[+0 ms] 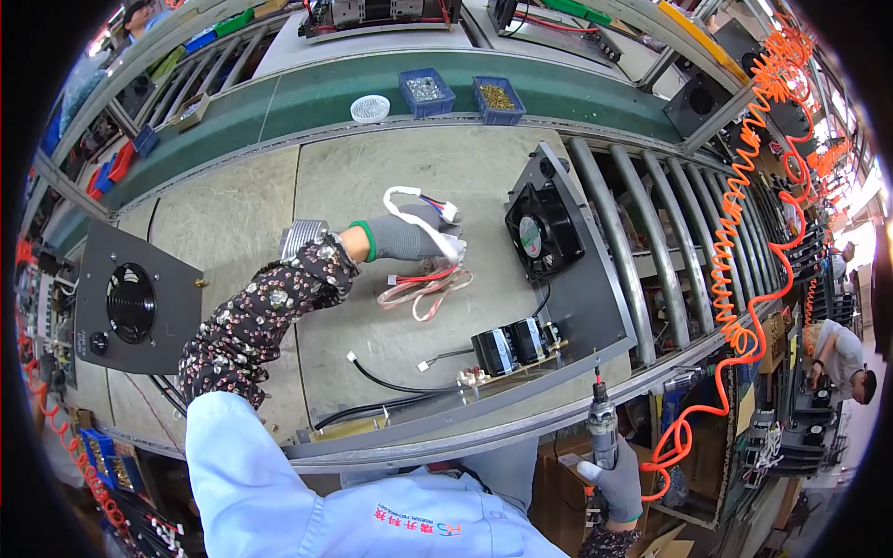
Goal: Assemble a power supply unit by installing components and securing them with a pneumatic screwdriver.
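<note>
My left hand, in a grey glove with a green cuff, reaches over the middle of the bench. Its fingers are closed on a wire harness with a white sleeve and a white connector. Below those fingers lie looped red and white wires. Low at the right, past the bench's front edge, my gloved right hand grips a power screwdriver, bit upward. Between the hands stands a dark metal chassis with a black fan, black blocks and loose black cables.
A second dark panel with a fan stands at the left. Blue bins of screws and a white dish sit on the green strip behind. Metal rollers and an orange coiled hose are on the right.
</note>
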A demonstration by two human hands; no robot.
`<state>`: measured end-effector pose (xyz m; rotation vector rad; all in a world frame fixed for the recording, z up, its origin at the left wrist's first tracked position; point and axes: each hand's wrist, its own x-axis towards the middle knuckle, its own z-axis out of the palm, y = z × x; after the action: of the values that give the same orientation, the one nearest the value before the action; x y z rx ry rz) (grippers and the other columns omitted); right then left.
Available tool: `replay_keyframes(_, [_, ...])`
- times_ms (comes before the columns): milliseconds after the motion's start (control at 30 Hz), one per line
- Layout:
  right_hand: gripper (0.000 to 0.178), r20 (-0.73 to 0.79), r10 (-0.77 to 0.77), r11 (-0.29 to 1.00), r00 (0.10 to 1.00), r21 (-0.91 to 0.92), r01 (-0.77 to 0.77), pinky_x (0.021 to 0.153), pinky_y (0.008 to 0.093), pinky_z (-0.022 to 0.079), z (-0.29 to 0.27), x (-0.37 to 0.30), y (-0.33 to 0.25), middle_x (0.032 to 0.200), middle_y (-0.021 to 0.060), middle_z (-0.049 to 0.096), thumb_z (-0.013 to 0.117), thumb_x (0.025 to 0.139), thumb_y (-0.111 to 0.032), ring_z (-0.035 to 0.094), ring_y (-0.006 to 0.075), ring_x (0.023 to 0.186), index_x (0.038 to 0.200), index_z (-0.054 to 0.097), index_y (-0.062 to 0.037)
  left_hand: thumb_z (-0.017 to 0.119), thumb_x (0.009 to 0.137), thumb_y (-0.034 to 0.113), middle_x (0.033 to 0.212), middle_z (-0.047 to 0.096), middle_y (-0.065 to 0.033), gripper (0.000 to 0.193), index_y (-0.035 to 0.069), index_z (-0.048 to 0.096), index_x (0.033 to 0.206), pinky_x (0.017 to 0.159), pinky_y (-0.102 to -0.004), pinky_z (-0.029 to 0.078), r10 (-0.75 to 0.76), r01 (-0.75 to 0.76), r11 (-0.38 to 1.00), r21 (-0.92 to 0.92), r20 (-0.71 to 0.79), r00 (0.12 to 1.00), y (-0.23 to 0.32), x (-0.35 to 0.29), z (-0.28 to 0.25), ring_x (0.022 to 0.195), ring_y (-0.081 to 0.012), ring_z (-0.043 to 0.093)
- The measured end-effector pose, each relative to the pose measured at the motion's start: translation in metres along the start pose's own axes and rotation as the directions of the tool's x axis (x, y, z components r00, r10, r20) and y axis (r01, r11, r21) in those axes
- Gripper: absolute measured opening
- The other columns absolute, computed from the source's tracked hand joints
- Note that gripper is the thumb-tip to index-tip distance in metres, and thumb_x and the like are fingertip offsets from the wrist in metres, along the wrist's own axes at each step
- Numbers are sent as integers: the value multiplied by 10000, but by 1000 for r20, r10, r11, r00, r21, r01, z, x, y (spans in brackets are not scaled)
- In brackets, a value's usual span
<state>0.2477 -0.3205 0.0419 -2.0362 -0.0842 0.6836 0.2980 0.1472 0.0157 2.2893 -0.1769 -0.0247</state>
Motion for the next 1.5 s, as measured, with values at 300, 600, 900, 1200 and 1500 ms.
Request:
replay_keyframes(300, [434,23,36,999,999,4,-36,713,265,476,2,-2,1,845,46,634,781,643,-119,600,115,765,995,549,-18,676,601,355,1416,226,-327,993,7,211,1406,1045,-411,332,-330,199,834,515,175,928,42,-11,18,1305,-418,309])
replay_keyframes(600, [459,12,27,999,1000,-47,-27,722,266,470,1,-4,-4,865,49,635,797,636,-158,593,116,783,994,549,-13,589,755,186,1116,539,-183,576,27,450,1291,843,-350,465,-193,-5,864,504,340,921,5,13,-10,983,-280,569])
replay_keyframes(900, [540,-16,78,996,997,-29,-79,613,237,401,4,-5,-4,780,-9,546,830,607,-248,483,74,670,1004,542,-23,724,548,315,1178,468,-206,921,-42,362,1316,880,-382,429,-21,-127,907,401,345,938,-3,2,-6,1052,-353,488])
replay_keyframes(1200, [492,-41,99,972,994,-212,-105,566,241,413,-8,-6,-11,705,3,543,829,611,-258,462,70,612,931,543,-17,703,631,321,1064,537,-170,720,-22,451,1212,822,-386,454,7,-13,927,375,16,1000,-16,-6,27,944,-299,555])
replay_keyframes(1500, [510,4,150,956,989,-256,-144,591,266,438,-15,-3,-21,710,24,576,837,583,-240,485,80,637,931,547,-6,546,899,251,1069,610,-102,408,-31,517,1193,686,-315,545,-29,-112,219,-969,-121,992,-18,4,42,914,-142,616])
